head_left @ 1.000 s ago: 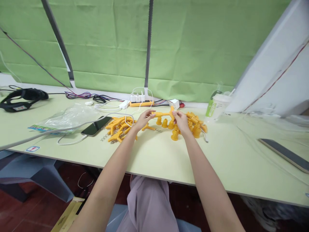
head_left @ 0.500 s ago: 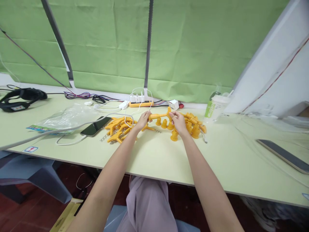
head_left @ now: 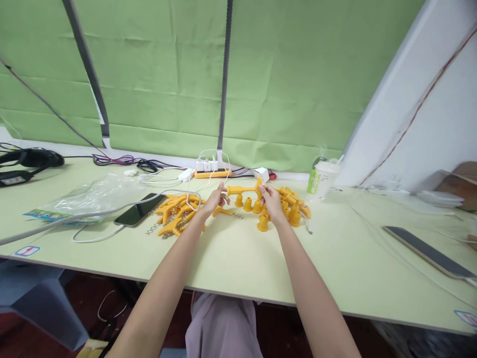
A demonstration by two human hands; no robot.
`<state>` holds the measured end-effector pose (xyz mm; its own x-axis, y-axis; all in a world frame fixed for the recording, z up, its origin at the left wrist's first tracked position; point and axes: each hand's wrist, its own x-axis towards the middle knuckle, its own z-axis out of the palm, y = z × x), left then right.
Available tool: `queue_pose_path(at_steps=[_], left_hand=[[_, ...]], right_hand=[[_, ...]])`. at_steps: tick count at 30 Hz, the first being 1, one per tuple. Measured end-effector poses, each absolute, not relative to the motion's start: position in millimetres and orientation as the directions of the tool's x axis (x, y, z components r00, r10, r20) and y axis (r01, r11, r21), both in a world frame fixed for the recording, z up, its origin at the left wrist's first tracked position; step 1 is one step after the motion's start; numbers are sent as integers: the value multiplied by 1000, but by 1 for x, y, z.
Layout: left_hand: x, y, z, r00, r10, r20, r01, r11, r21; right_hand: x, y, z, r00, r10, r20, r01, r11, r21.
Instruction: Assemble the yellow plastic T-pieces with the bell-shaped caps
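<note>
My right hand [head_left: 270, 201] grips the handle end of a yellow corkscrew [head_left: 242, 189], which lies level above the table, its capped end pointing left. My left hand [head_left: 217, 198] is beside that capped end, fingers apart, holding nothing. Below and left of it lies a pile of yellow handles with metal spirals [head_left: 175, 219]; one more handle piece [head_left: 222, 211] lies just right of the pile. Several yellow caps [head_left: 263, 222] stand under and around my right hand, with more yellow parts [head_left: 294, 196] heaped to its right.
A phone [head_left: 139, 210] with a white cable and a clear plastic bag [head_left: 97, 194] lie left. A power strip [head_left: 212, 173] sits behind the hands. A cup [head_left: 323, 180] stands back right; another phone [head_left: 428, 251] lies far right. A headset [head_left: 33, 161] is far left.
My left hand has let go of the corkscrew's capped end and moved slightly left of it. My right hand still holds the corkscrew. The view has shifted a little.
</note>
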<state>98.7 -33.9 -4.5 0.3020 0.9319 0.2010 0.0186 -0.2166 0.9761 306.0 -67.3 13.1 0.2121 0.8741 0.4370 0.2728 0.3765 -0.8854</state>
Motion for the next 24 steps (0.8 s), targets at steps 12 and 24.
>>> queue_pose_path(at_steps=[12, 24], left_hand=[[98, -43, 4, 360, 863, 355, 81, -407, 910], [97, -46, 8, 307, 893, 329, 69, -366, 928]], right_hand=[[306, -67, 13, 235, 880, 412, 211, 367, -906], [309, -66, 11, 214, 879, 426, 164, 397, -903]])
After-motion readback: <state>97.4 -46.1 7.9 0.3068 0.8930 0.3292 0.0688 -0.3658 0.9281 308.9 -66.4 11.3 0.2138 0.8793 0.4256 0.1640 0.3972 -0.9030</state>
